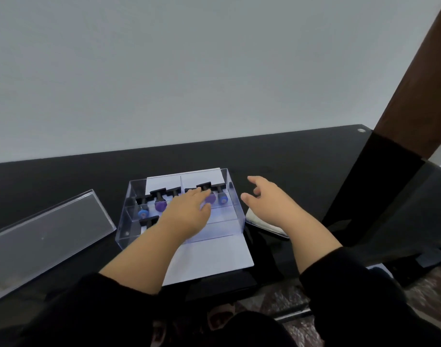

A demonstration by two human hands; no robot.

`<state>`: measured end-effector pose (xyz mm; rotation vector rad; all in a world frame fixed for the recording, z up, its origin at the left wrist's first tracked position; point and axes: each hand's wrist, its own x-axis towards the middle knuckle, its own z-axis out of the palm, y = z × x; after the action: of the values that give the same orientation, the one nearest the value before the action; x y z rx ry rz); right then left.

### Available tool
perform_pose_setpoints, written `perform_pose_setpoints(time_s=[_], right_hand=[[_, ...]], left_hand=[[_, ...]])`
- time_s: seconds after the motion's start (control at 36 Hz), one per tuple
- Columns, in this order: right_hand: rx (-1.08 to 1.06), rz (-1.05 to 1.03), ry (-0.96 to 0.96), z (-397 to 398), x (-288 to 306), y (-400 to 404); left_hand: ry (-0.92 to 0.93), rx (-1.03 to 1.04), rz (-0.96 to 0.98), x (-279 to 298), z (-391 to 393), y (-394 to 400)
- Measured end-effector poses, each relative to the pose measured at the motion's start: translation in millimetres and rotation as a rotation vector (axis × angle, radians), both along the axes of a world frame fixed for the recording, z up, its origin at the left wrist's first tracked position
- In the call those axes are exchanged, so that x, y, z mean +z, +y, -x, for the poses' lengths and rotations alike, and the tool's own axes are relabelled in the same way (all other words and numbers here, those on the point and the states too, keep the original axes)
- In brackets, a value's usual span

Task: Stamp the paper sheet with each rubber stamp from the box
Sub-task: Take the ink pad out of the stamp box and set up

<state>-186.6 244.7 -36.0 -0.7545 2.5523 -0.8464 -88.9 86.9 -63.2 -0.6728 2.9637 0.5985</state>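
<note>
Black table (302,156), left hand (187,209) reaching into clear box (235,204) among stamps (160,200) (grip unclear), right hand (267,199) loosely spread, empty.

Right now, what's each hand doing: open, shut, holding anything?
Left hand: reaching into the box among the stamps; whether it grips one cannot be told.
Right hand: open, holding nothing, beside the box.
</note>
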Motion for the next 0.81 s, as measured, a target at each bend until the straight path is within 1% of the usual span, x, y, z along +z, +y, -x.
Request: perform_pose_setpoints(time_s=[0.14, 0.22, 0.28, 0.33, 0.42, 0.5, 0.61, 0.81], right_hand=[[0.014, -0.023, -0.062, -4, -6, -18], [-0.009, -0.012, -0.094, -7, -9, -30], [-0.036, -0.027, -0.084, -8, -11, -36], [-0.041, -0.06, -0.044, -6, -13, -41], [-0.017, -0.127, 0.019, -7, -15, -46], [-0.015, -0.175, 0.098, -10, -15, -49], [-0.05, -0.176, 0.14, -10, -18, -51], [-0.065, -0.187, 0.134, -10, -13, -51]], left_hand=[[0.036, 0.14, 0.056, 2, -29, -24], [0.055, 0.253, 0.049, 0, -48, -40], [0.068, 0.306, 0.039, -3, -58, -50], [0.118, 0.388, -0.036, -4, -66, -58], [0.193, 0.519, -0.209, -6, -77, -67], [0.214, 0.6, -0.341, -9, -80, -71], [0.229, 0.596, -0.353, -9, -80, -70], [0.206, 0.562, -0.287, -6, -80, -65]])
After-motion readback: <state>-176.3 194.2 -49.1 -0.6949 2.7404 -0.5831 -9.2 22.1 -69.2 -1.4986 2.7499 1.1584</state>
